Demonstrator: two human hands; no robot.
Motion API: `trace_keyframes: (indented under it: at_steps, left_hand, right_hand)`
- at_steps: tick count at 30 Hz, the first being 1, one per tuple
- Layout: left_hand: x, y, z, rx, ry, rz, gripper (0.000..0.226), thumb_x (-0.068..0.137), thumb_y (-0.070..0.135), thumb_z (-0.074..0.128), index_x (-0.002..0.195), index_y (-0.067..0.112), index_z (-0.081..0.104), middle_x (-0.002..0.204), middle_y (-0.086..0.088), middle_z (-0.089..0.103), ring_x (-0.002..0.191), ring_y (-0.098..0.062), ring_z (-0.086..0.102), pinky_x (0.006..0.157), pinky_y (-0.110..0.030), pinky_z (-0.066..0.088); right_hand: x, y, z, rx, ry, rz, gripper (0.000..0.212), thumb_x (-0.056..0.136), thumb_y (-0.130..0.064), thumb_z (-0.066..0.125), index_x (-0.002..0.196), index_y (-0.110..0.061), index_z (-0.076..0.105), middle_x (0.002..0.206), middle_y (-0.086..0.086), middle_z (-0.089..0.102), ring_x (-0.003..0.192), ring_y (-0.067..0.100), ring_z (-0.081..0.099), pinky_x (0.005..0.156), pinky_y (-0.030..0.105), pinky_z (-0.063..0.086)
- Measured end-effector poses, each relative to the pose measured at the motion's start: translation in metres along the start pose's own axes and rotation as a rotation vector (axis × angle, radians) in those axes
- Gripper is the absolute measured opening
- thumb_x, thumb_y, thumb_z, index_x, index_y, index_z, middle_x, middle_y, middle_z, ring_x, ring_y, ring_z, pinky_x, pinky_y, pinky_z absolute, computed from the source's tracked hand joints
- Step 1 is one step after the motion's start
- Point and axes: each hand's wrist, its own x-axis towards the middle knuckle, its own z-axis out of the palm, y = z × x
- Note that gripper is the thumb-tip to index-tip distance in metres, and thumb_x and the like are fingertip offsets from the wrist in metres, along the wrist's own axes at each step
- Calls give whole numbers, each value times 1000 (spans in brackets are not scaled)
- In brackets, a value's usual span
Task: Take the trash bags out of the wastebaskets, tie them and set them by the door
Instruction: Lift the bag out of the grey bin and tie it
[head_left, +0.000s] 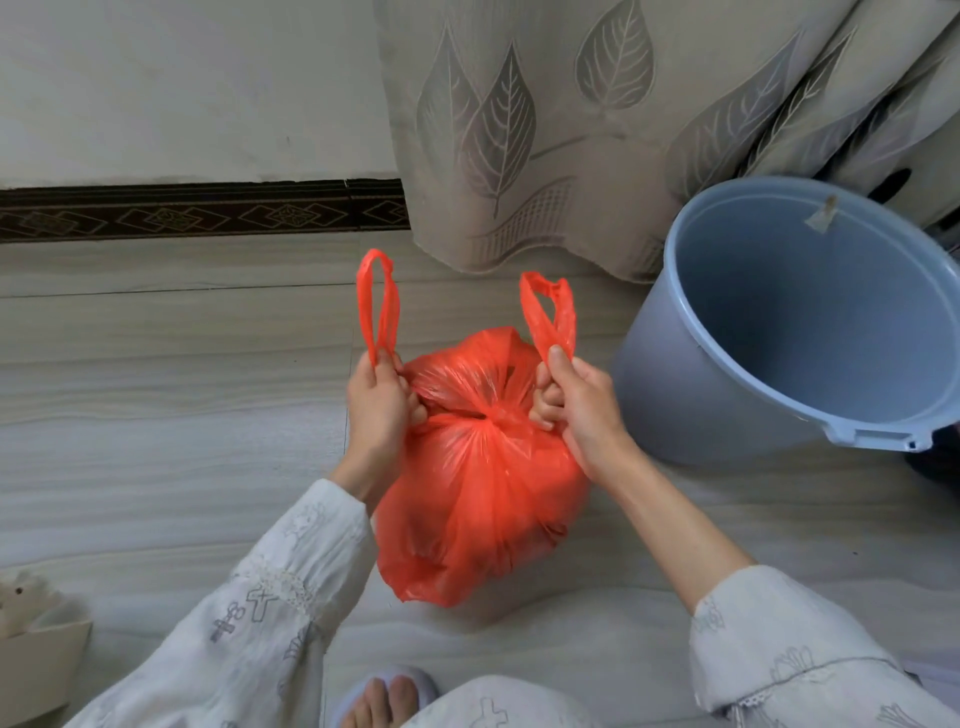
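Nearest to you, your bare toes in a pale slipper (387, 693) are showing at the bottom edge, with your two sleeves of white cotton printed with small grey figures (270, 618) reaching forward on either side. Just beyond them, the crumpled red-orange plastic trash bag (480, 499) is sitting on the pale wood-grain tiled floor (156, 415), bulging and gathered tight at its neck (491, 413).

Your left hand (376, 410) is closing around the bag's left handle loop (378, 306) at its base, thumb pressed on top, and the loop is standing up above your fist. Your right hand (579, 410) is pinching the right handle loop (550, 314) the same way, thumb over the plastic. The two hands are sitting apart, one on each side of the gathered neck, with the bag's body lying between and below them, closer to you than your knuckles.

Just to the right of your right hand, the round light-blue plastic wastebasket (685, 395) is tilting its open mouth toward you, and its inside is looking bare apart from a small scrap stuck near the far rim.

Farther back, a beige curtain with a grey leaf pattern (545, 130) is hanging to the floor, and a dark patterned baseboard (182, 213) is running along the white wall (182, 88) on the left.
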Motion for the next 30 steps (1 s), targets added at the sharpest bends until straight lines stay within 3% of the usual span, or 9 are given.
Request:
trace_keyframes:
  at_steps: [3,6,8,11,16,18,20,26,30]
  left_hand:
    - [9,-1,-9,85,3,8,35,100,21,22,67,18,32,30,12,22,25,0,17,32,-8,19]
    - [6,-8,-12,43,-27,-139,34,101,22,23,68,17,33,30,13,23,25,-2,18,33,-8,24]
    - [5,-5,-17,-12,-140,-212,33,101,24,24,71,16,35,34,12,25,28,-4,22,36,-13,37]
    - [8,11,-24,-41,-311,-198,31,100,27,25,73,17,38,39,13,26,35,-6,26,48,-20,49]
    - [11,38,2,-193,-459,-198,32,100,27,24,73,18,39,41,12,26,36,-5,25,46,-16,40]
    - [9,46,22,-203,-518,-191,32,100,26,24,72,18,39,40,12,26,35,-4,24,44,-17,39]
    - [9,52,37,-151,-561,-183,31,100,26,25,73,19,40,41,13,27,35,-3,24,44,-16,39]
    - [17,56,52,-73,-507,-164,32,99,28,27,75,17,43,49,6,43,43,-8,41,53,-21,47]
    - [20,43,39,323,-358,37,29,97,37,29,103,16,48,82,2,53,67,-10,52,65,-24,47]
  right_hand:
    - [0,5,-4,-49,11,25,39,99,-19,33,62,-10,39,29,-10,25,26,1,23,34,14,23]
    - [-1,17,-10,-455,-10,-99,40,98,-19,38,60,-16,49,28,-8,39,29,1,35,44,20,31]
    - [-3,16,-14,-739,-26,-174,35,95,-19,43,64,-18,59,45,-16,57,46,-1,50,58,26,39]
    - [-7,9,-14,-995,-52,-205,25,94,-23,43,85,-5,58,88,10,69,88,27,63,77,33,41]
    - [-11,6,10,-1279,-315,-179,23,91,-38,43,93,-16,37,104,18,65,105,36,57,75,36,36]
    - [-13,2,18,-1330,-366,-257,31,87,-48,47,99,-20,41,108,11,64,105,33,58,75,34,35]
    - [-14,-1,23,-1321,-399,-297,27,86,-51,49,85,-26,40,104,8,64,100,33,59,69,30,31]
    - [-7,2,27,-1285,-355,-187,37,94,-43,40,65,-20,39,110,18,66,107,37,57,76,34,39]
    - [1,12,26,-1187,-262,-90,43,96,-42,33,98,-10,62,118,16,65,115,33,55,91,37,42]
